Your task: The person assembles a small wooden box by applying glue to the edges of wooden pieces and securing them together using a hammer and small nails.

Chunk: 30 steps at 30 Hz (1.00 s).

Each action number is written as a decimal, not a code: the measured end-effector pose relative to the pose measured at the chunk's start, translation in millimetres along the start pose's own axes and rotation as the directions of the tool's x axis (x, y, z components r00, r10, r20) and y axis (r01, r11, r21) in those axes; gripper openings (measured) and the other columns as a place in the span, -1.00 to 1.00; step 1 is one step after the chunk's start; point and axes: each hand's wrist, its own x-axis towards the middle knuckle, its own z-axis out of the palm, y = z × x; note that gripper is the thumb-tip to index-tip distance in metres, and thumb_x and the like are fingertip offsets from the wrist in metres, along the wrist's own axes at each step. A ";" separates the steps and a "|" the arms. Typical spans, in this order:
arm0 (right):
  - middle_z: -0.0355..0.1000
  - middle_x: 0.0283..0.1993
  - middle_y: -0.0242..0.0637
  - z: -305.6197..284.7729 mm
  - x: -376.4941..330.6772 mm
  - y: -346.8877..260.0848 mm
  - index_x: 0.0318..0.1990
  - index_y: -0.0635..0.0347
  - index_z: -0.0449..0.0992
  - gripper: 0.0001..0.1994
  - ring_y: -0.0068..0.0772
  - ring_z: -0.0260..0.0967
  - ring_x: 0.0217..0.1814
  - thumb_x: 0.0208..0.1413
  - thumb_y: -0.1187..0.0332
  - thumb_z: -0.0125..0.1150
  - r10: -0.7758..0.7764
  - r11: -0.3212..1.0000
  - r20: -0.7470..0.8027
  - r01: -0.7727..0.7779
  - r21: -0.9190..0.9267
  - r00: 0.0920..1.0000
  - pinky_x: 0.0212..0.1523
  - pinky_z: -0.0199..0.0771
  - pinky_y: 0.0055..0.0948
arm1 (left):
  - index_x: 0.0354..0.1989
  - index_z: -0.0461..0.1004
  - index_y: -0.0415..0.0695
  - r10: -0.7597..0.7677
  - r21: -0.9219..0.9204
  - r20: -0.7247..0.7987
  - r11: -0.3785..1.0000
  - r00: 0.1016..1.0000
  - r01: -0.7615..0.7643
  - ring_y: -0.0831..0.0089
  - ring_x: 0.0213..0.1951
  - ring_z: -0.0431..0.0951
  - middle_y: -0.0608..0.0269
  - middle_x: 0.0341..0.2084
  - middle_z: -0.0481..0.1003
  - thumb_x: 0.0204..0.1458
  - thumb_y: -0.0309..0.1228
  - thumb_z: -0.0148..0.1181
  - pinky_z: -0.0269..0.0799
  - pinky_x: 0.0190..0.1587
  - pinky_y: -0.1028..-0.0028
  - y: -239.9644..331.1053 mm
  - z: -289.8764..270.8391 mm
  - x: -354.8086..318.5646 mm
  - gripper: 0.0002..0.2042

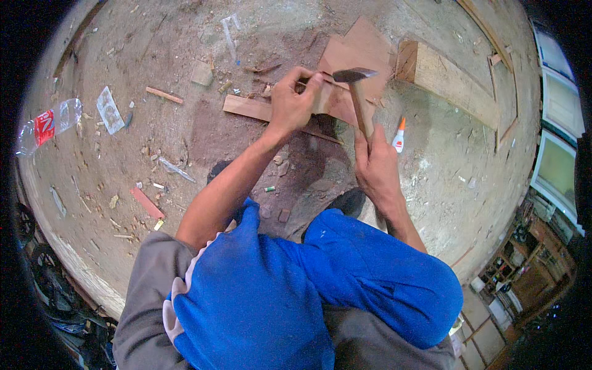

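My right hand (377,168) is wrapped round the wooden handle of a hammer (360,102). The dark metal head is raised over a thin brown board. My left hand (292,102) is closed, thumb and fingertips pinched together at the board's near left edge. Whatever those fingers hold is too small or hidden to name. Beyond them, a flat brown sheet (359,52) lies on the ground. A wooden strip (246,107) passes below my left hand. Just right of the hammer handle lies a small white glue bottle (399,137) with an orange tip.
A thick wooden beam (453,81) lies at the right. Farther left are a clear plastic bottle (49,128) with a red label and a clear plastic packet (110,110). A reddish strip (147,203) and scattered chips litter the ground. Window frames (560,105) stand at the right edge.
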 end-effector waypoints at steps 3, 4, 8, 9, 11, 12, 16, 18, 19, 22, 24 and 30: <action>0.37 -0.56 -0.12 -3.9 -3.7 -3.7 -0.13 0.32 0.36 -0.75 -0.27 0.37 -0.53 0.40 0.25 0.10 0.023 0.999 -0.077 -0.021 0.028 0.997 -0.52 0.33 -0.21 | -0.25 0.61 -0.24 0.033 0.015 0.032 0.999 0.999 -0.034 0.57 -0.43 0.54 0.17 -0.49 0.62 0.22 -0.32 0.29 0.45 -0.34 0.42 5.8 -4.6 -3.1 -0.80; 0.36 -0.57 -0.22 -8.1 -8.2 -3.6 -0.13 0.30 0.35 -0.73 -0.52 0.31 -0.57 0.43 0.22 0.07 0.030 0.999 -0.128 -0.024 0.044 0.991 -0.58 0.27 -0.30 | -0.25 0.62 -0.24 0.023 0.023 0.064 0.999 0.998 -0.025 0.57 -0.42 0.54 0.17 -0.48 0.63 0.22 -0.32 0.29 0.45 -0.34 0.42 8.3 -4.5 -7.7 -0.80; 0.35 -0.60 -0.20 2.9 -11.0 21.9 -0.14 0.30 0.36 -0.73 -0.44 0.34 -0.57 0.42 0.21 0.10 -0.044 0.935 -0.213 0.115 0.336 0.976 -0.57 0.31 -0.30 | -0.23 0.62 -0.23 -0.046 -0.010 0.077 0.999 0.996 0.047 0.56 -0.39 0.56 0.15 -0.45 0.63 0.22 -0.31 0.30 0.47 -0.30 0.43 4.2 2.8 -6.3 -0.80; 0.33 -0.62 -0.19 11.7 -5.6 21.7 -0.14 0.30 0.37 -0.73 -0.37 0.33 -0.59 0.41 0.22 0.10 -0.108 0.977 -0.191 0.139 0.159 0.976 -0.56 0.32 -0.31 | -0.23 0.62 -0.23 -0.042 -0.026 0.073 0.999 0.996 0.044 0.56 -0.40 0.55 0.16 -0.46 0.63 0.22 -0.31 0.30 0.47 -0.31 0.43 3.5 0.6 -8.6 -0.80; 0.28 -0.64 0.00 18.3 -5.0 13.4 -0.11 0.36 0.39 -0.72 -0.01 0.30 -0.65 0.37 0.25 0.14 -0.058 0.998 0.001 0.058 -0.015 0.998 -0.54 0.38 -0.21 | -0.24 0.62 -0.23 -0.041 -0.045 0.076 0.998 0.996 0.045 0.57 -0.41 0.54 0.18 -0.47 0.63 0.23 -0.31 0.30 0.47 -0.31 0.43 1.7 -2.9 -8.6 -0.80; 0.29 -0.64 0.03 17.0 -6.8 8.8 -0.08 0.38 0.39 -0.71 0.00 0.32 -0.65 0.37 0.25 0.13 -0.118 0.992 -0.021 0.119 0.052 0.993 -0.55 0.36 -0.17 | -0.24 0.62 -0.23 -0.050 -0.046 0.081 0.998 0.995 0.053 0.58 -0.41 0.52 0.19 -0.47 0.62 0.23 -0.31 0.30 0.46 -0.32 0.43 -1.0 -5.4 -9.7 -0.80; 0.35 -0.54 -0.41 -4.5 -9.9 -10.1 -0.04 0.22 0.45 -0.77 -0.66 0.24 -0.57 0.41 0.22 0.12 0.132 0.840 -0.173 -0.018 0.542 0.976 -0.57 0.23 -0.52 | -0.26 0.61 -0.23 -0.034 -0.039 0.079 0.999 0.996 0.037 0.61 -0.42 0.50 0.25 -0.49 0.61 0.24 -0.31 0.30 0.45 -0.33 0.44 -2.3 2.0 -6.5 -0.79; 0.36 -0.53 -0.29 10.7 -17.6 30.1 0.00 0.28 0.45 -0.73 -0.59 0.28 -0.54 0.40 0.23 0.12 0.007 0.951 -0.244 0.069 0.301 0.970 -0.55 0.26 -0.46 | -0.23 0.62 -0.22 -0.041 -0.056 0.108 0.997 0.993 0.047 0.64 -0.37 0.48 0.32 -0.47 0.60 0.25 -0.29 0.29 0.44 -0.27 0.48 4.3 5.4 -10.6 -0.78; 0.35 -0.52 -0.17 13.5 -14.2 28.0 0.02 0.33 0.43 -0.70 -0.50 0.30 -0.53 0.39 0.23 0.14 -0.030 0.979 -0.177 0.065 0.194 0.984 -0.54 0.28 -0.38 | -0.22 0.62 -0.22 -0.042 -0.048 0.112 0.998 0.993 0.047 0.65 -0.34 0.48 0.35 -0.46 0.59 0.26 -0.28 0.29 0.43 -0.25 0.50 4.7 1.8 -10.0 -0.78; 0.31 -0.50 0.11 12.9 -9.2 15.2 0.05 0.45 0.40 -0.63 -0.26 0.33 -0.53 0.36 0.24 0.18 -0.082 0.996 -0.051 0.083 0.014 0.995 -0.51 0.31 -0.20 | -0.23 0.61 -0.23 -0.084 0.024 0.086 0.996 0.993 0.082 0.63 -0.33 0.49 0.33 -0.45 0.60 0.27 -0.26 0.28 0.43 -0.24 0.49 6.4 -7.8 -1.7 -0.76; 0.34 -0.45 0.18 -1.1 -10.0 -13.7 -0.07 0.43 0.39 -0.67 -0.23 0.34 -0.57 0.37 0.24 0.18 0.006 0.989 -0.079 0.006 0.148 0.997 -0.55 0.29 -0.13 | -0.26 0.61 -0.24 0.003 0.021 0.067 1.000 0.998 -0.004 0.61 -0.40 0.50 0.26 -0.48 0.61 0.25 -0.29 0.30 0.43 -0.31 0.46 -0.6 -5.3 3.3 -0.77; 0.38 -0.59 0.02 11.7 -9.7 15.1 -0.13 0.38 0.36 -0.69 -0.23 0.41 -0.61 0.40 0.22 0.14 -0.032 0.976 -0.105 0.054 0.210 0.994 -0.58 0.28 -0.13 | -0.26 0.61 -0.27 -0.050 -0.060 0.089 0.997 0.995 0.055 0.62 -0.40 0.51 0.24 -0.46 0.62 0.25 -0.31 0.30 0.44 -0.32 0.46 0.2 2.6 -7.3 -0.77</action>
